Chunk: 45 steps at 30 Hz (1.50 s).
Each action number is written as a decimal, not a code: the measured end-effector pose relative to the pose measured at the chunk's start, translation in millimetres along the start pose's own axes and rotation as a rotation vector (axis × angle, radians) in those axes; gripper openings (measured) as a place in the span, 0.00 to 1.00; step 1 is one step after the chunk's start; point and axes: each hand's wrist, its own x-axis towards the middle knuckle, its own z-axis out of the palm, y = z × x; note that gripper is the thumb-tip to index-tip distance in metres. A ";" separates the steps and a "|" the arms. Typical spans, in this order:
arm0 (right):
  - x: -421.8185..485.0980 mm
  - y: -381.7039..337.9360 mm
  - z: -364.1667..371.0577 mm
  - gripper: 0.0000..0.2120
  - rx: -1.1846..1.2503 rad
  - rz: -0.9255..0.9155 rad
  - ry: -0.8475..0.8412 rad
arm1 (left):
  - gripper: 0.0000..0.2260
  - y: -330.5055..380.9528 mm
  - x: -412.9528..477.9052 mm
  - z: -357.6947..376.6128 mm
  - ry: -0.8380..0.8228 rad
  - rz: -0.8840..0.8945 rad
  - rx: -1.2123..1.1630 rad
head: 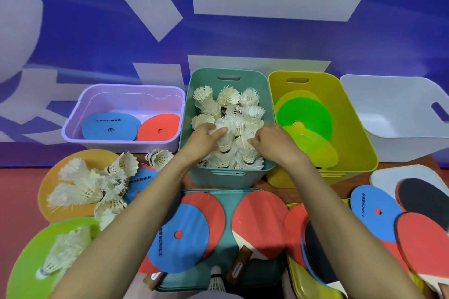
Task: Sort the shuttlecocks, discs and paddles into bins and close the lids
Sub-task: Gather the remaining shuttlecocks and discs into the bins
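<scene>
Entry, left to right. Lilac bin (126,90) at the far left of the worktop (21,182): we record a blue disc (109,128) and a red disc (160,128) lying flat inside, lid off. In front of it, loose shuttlecocks (80,189) heaped on an orange disc (97,159), plainly still to be sorted; nearer us, a green disc (24,264) carrying one more. Left hand (204,139): forearm stretched forward, wrist over the near rim of the teal bin (228,179), its grip clamped on a shuttlecock (224,142), thumb across the feathers; we judge it is being set onto the heap. The teal bin is where the task's shuttlecocks are collecting, nearly to the brim. Right hand (274,141): reaching in from the other side, knuckles up, fingers curled down among the feathers; we cannot tell whether its grip holds one or only steadies the pile. Below both arms, a teal lid (228,211) overlaid with discs and a paddle, so it cannot yet be fitted. Yellow bin (349,128): green and yellow discs (303,114) leaning inside. White bin (388,109): nothing visible in it. Far right, paddles (422,235) on the worktop, probably meant for it.
</scene>
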 end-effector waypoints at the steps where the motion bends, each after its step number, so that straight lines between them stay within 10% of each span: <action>1: -2.5 0.3 0.8 0.20 -0.009 0.001 -0.009 | 0.20 -0.2 0.5 1.5 -0.030 -0.008 0.070; 6: -9.3 -1.4 6.1 0.17 0.019 -0.066 0.006 | 0.27 5.5 -4.6 7.6 -0.134 -0.069 0.500; 17: -80.2 -12.2 8.3 0.10 0.462 -0.326 0.371 | 0.10 -9.8 -114.1 18.9 0.323 0.580 0.244; 23: -135.3 -8.6 63.6 0.09 0.494 -0.465 0.048 | 0.17 -104.5 -176.3 48.3 -0.196 0.288 0.389; 31: -165.0 -19.9 146.1 0.23 0.308 -0.348 -0.744 | 0.17 -136.8 -216.7 67.3 -0.231 -0.120 0.344; 35: -161.6 -26.1 159.5 0.24 0.314 -0.348 -0.745 | 0.29 -147.2 -226.6 68.8 -0.373 -0.037 0.468; 40: -153.4 -32.2 164.9 0.24 0.300 -0.363 -0.730 | 0.08 -152.4 -220.0 75.2 -0.225 0.090 0.616; 45: -146.4 -30.4 150.0 0.25 0.423 -0.411 -0.574 | 0.05 -146.1 -210.1 65.3 0.069 0.060 0.245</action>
